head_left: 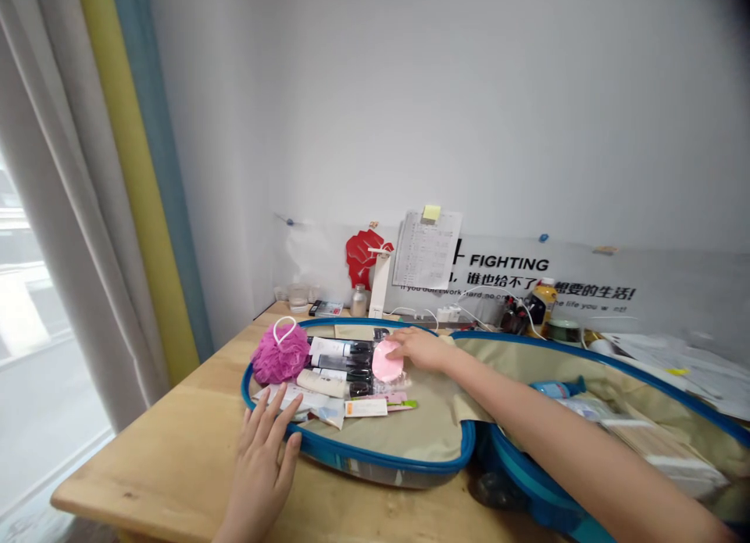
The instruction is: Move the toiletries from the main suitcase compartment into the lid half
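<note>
An open suitcase with blue edging and beige lining lies on the wooden table. Its left half holds a purple bath puff, several tubes with black caps, a white packet and a small white box. My left hand rests at the near left rim, fingers spread, by the white packet. With its fingers on a round pink item, my right hand reaches over the tubes. Its fingertips are partly hidden, so a grip cannot be made out.
The suitcase's right half holds a blue packet and a pale flat bundle. Behind stand a small bottle, a yellow bottle, white cables and papers. A curtain hangs left.
</note>
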Action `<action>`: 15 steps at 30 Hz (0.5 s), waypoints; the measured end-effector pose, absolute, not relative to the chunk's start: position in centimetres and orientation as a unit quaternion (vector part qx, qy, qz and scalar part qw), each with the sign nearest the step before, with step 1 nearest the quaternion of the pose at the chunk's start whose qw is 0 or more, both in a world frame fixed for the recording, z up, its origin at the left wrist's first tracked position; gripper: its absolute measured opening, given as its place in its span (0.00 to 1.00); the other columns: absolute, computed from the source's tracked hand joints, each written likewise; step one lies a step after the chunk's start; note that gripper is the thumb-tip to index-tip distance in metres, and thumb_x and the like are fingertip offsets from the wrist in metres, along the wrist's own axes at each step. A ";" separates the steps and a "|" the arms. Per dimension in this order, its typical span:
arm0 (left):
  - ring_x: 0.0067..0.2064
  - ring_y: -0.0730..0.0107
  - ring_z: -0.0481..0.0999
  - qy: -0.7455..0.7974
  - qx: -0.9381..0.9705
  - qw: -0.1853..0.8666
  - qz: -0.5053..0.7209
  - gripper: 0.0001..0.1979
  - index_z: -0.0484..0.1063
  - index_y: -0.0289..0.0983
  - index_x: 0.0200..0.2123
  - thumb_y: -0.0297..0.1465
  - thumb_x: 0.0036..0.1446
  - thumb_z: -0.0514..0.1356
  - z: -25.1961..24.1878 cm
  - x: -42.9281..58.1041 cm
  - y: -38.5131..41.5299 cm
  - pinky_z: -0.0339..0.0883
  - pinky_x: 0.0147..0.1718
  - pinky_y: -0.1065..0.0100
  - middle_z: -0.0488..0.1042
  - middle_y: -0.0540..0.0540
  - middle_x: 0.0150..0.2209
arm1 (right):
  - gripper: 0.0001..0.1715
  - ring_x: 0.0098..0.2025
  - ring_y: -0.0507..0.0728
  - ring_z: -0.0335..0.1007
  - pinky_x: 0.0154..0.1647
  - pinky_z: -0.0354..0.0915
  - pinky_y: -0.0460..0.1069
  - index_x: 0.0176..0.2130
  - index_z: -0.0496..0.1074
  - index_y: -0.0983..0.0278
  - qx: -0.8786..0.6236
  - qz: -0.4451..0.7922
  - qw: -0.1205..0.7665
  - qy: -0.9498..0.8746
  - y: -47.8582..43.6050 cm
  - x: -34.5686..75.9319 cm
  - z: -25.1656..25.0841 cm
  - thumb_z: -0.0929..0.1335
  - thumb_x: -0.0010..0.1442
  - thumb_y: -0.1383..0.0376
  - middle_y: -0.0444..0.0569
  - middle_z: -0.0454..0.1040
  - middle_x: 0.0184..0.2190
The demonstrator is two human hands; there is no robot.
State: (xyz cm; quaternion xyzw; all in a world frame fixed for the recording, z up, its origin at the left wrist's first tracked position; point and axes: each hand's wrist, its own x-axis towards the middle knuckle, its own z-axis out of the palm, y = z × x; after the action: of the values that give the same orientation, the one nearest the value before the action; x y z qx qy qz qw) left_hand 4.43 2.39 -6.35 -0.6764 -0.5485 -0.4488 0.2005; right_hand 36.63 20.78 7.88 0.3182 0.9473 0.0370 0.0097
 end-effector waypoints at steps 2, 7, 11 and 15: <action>0.74 0.54 0.53 -0.546 -0.678 0.201 -0.449 0.22 0.67 0.44 0.64 0.33 0.70 0.52 -6.4 4.4 2.4 0.49 0.71 0.46 0.66 0.42 0.68 | 0.18 0.66 0.63 0.62 0.68 0.58 0.67 0.53 0.75 0.61 0.324 0.015 0.009 0.946 20.7 36.6 7.2 0.70 0.67 0.57 0.53 0.68 0.64; 0.75 0.55 0.52 -0.548 -0.682 0.195 -0.443 0.21 0.67 0.44 0.64 0.34 0.70 0.51 -6.4 4.3 2.5 0.47 0.71 0.46 0.65 0.42 0.69 | 0.23 0.68 0.63 0.61 0.68 0.59 0.66 0.60 0.72 0.60 0.371 -0.012 -0.052 0.927 20.6 38.1 8.7 0.68 0.67 0.63 0.54 0.66 0.66; 0.74 0.54 0.52 -0.555 -0.682 0.187 -0.439 0.22 0.67 0.44 0.64 0.34 0.70 0.51 -6.4 4.4 2.4 0.48 0.71 0.44 0.66 0.42 0.68 | 0.32 0.65 0.60 0.66 0.67 0.62 0.60 0.64 0.69 0.58 0.451 -0.010 -0.119 0.885 19.4 44.3 12.9 0.58 0.65 0.70 0.53 0.69 0.64; 0.74 0.52 0.54 -0.563 -0.674 0.171 -0.447 0.21 0.69 0.45 0.63 0.36 0.70 0.51 -6.4 4.4 2.3 0.49 0.71 0.43 0.68 0.42 0.67 | 0.27 0.50 0.58 0.79 0.50 0.73 0.50 0.53 0.79 0.57 0.516 -0.052 -0.083 0.851 15.4 53.0 14.5 0.63 0.58 0.69 0.52 0.80 0.51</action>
State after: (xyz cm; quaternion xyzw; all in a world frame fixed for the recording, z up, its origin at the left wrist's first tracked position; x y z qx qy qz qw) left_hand 4.43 2.34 -6.39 -0.6741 -0.5627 -0.4467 0.1713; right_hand 53.04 15.39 14.47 0.5162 0.8509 -0.0516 -0.0834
